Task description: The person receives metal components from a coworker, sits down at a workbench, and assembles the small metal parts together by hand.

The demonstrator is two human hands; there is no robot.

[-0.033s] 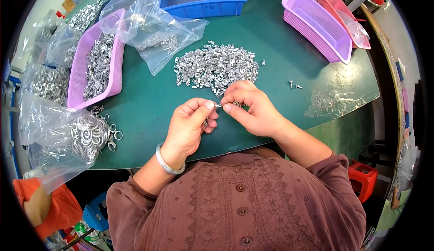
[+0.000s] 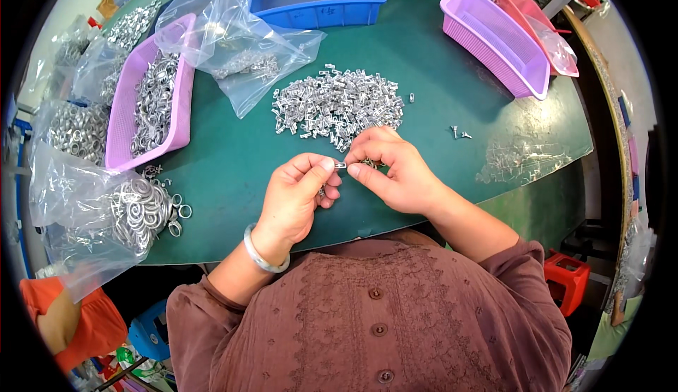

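The left hand [image 2: 295,193] is pinching one small metal clip [image 2: 340,165] above the counter [image 2: 233,180], the right hand [image 2: 400,173] is bringing bent fingertips to its far end, grip unclear, and a large pile [image 2: 339,102] of similar pieces is lying loose just beyond, seemingly remaining to be handled.

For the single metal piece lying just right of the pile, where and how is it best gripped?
Probably pinch the single metal piece by its long sides, thumb and forefinger coming from above and the near side, where the right hand is. It looks small and narrow, its length pointing away from the person, and it lies apart from the pile, leaving finger room.
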